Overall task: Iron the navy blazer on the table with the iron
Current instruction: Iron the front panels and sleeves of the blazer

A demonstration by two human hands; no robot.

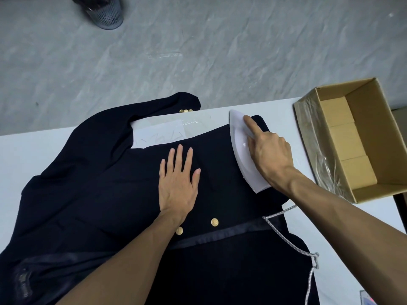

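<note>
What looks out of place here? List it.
The navy blazer lies askew: one sleeve hangs over the far edge of the table. From the iron a braided cord trails across the blazer's near right side.

Matt cloth blazer (105,194), glossy plastic iron (240,150)

A dark mesh bin (105,14) is stood on the grey marbled floor (220,51) seen beyond the white table (33,155)'s far edge.
</note>
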